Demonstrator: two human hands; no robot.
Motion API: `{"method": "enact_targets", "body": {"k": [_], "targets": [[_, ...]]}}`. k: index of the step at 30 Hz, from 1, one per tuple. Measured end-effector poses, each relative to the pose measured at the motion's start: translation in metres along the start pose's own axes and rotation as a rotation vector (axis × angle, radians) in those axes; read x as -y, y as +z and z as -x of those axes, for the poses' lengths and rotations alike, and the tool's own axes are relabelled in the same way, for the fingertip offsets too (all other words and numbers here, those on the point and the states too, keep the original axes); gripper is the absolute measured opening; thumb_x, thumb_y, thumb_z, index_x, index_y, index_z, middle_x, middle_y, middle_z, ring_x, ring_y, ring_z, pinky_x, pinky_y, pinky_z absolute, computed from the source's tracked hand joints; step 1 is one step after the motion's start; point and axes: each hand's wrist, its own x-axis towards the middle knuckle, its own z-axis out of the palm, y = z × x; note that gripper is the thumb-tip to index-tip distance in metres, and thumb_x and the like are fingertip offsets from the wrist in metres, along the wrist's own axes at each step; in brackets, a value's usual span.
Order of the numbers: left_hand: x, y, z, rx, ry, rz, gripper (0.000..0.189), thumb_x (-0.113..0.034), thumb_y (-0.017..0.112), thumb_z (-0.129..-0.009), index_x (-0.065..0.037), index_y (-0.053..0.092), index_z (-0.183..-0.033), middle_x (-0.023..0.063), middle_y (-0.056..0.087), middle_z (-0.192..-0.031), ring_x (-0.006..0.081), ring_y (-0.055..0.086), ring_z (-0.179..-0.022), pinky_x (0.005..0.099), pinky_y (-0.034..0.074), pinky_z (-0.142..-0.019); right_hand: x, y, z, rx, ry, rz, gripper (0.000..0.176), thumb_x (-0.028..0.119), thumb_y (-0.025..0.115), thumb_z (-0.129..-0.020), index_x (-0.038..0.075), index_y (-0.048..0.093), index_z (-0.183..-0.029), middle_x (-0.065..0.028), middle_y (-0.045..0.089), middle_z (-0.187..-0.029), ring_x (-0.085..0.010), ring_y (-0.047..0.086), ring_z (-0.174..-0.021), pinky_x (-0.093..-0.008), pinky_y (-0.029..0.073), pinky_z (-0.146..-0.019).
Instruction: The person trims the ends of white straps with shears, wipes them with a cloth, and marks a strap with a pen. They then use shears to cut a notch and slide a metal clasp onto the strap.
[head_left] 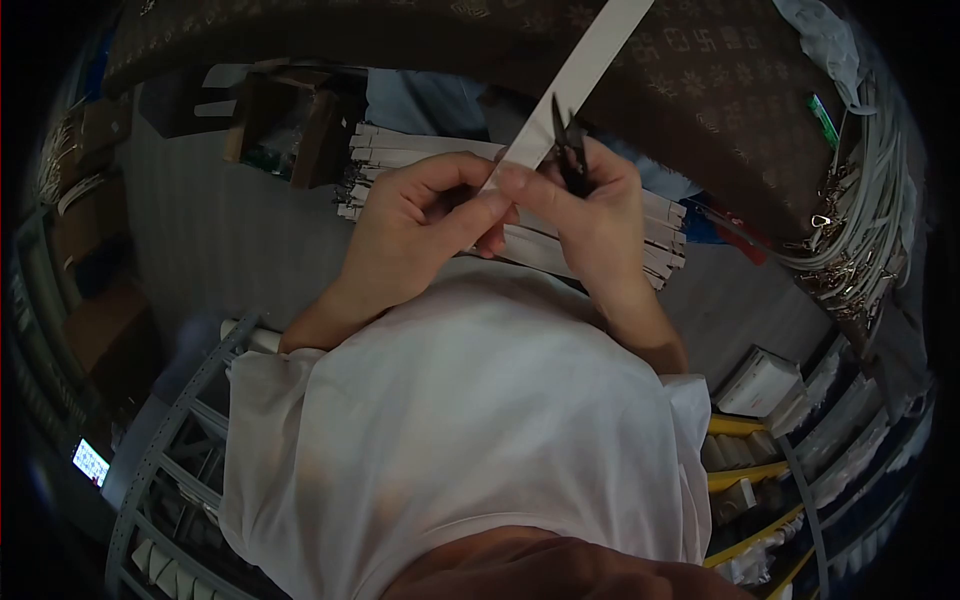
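A long white strap point(580, 75) runs from the top edge of the view down to my two hands, which meet at its lower end. My left hand point(430, 215) pinches that end between thumb and fingers. With its thumb on the strap beside it, my right hand point(585, 205) also holds small dark scissors point(570, 148) in its curled fingers, their tips pointing up. Beneath both hands, a row of white straps point(535, 247) with metal hardware at the ends lies across my lap.
A patterned brown cloth point(690, 85) covers the surface ahead. White cords with metal clasps point(850, 250) hang at the right, near a green packet point(824, 121). An open cardboard box point(318, 140) stands left. Metal shelving point(150, 465) and a lit phone point(90, 462) are lower left.
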Motion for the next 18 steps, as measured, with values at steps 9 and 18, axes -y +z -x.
{"method": "enact_targets", "body": {"k": [9, 18], "targets": [[0.02, -0.063, 0.019, 0.087, 0.037, -0.393, 0.01, -0.005, 0.056, -0.083, 0.002, 0.06, -0.09, 0.0047, 0.058, -0.077, 0.009, 0.056, -0.069, 0.0196, 0.045, -0.063, 0.056, -0.028, -0.048, -0.569, -0.168, -0.436, 0.011, 0.007, 0.061, -0.08, 0.0, 0.062, -0.088, 0.0069, 0.047, -0.057, -0.0004, 0.037, -0.046, -0.0169, 0.027, -0.043], [0.021, -0.129, 0.017, -0.18, 0.009, -0.488, 0.014, -0.002, 0.058, -0.08, 0.0, 0.062, -0.093, 0.0037, 0.058, -0.08, 0.0109, 0.056, -0.074, 0.0231, 0.046, -0.069, 0.021, -0.122, 0.031, -0.512, -0.429, -0.578, 0.023, 0.017, 0.052, -0.088, -0.004, 0.059, -0.09, 0.0062, 0.028, -0.047, -0.0029, 0.02, -0.041, -0.0202, 0.016, -0.04]]}}
